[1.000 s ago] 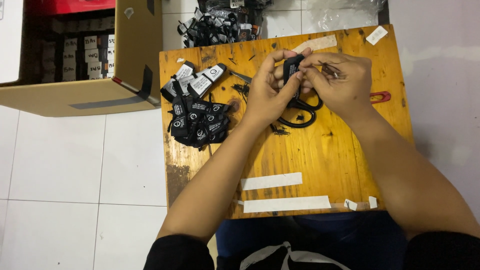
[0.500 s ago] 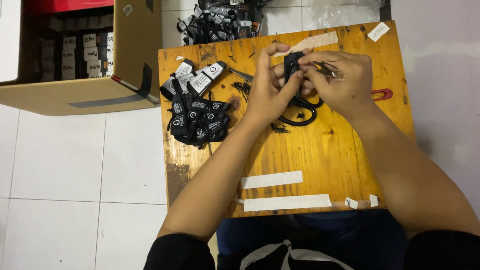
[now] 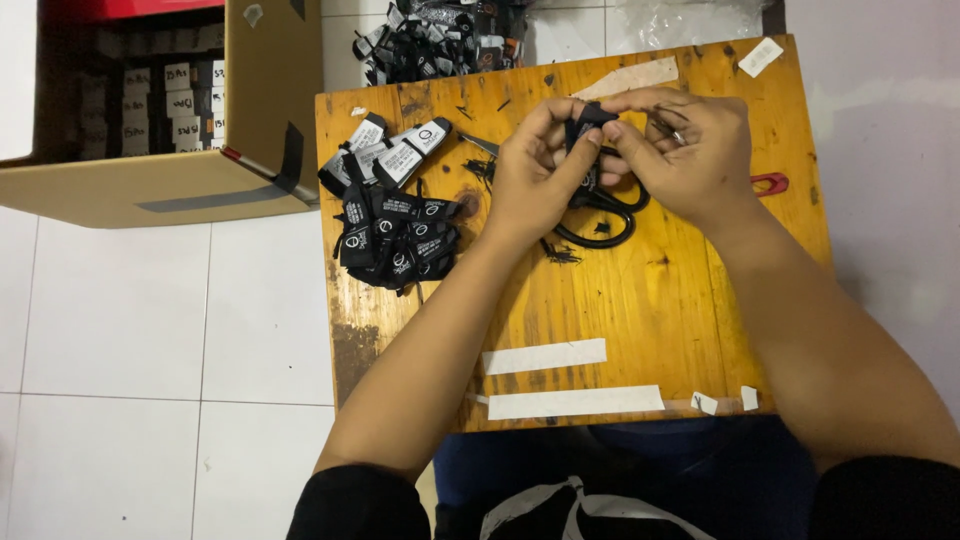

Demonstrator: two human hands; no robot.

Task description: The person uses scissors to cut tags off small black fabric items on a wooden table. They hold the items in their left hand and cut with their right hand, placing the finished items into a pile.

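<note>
1. Left hand [image 3: 535,180] and right hand [image 3: 690,155], fingers pinched on small black label [image 3: 585,125], upper centre of frame.
2. Black scissors [image 3: 600,215] on worktop [image 3: 640,320] under hands.
3. Label pile [image 3: 395,230] left.

Both hands — left hand [image 3: 535,185] and right hand [image 3: 690,150] — pinch a small black label [image 3: 583,125] above black scissors [image 3: 600,215] on the wooden surface [image 3: 640,320]. A pile of black labels [image 3: 395,235] lies left — beside a cardboard box [image 3: 160,185].
</note>
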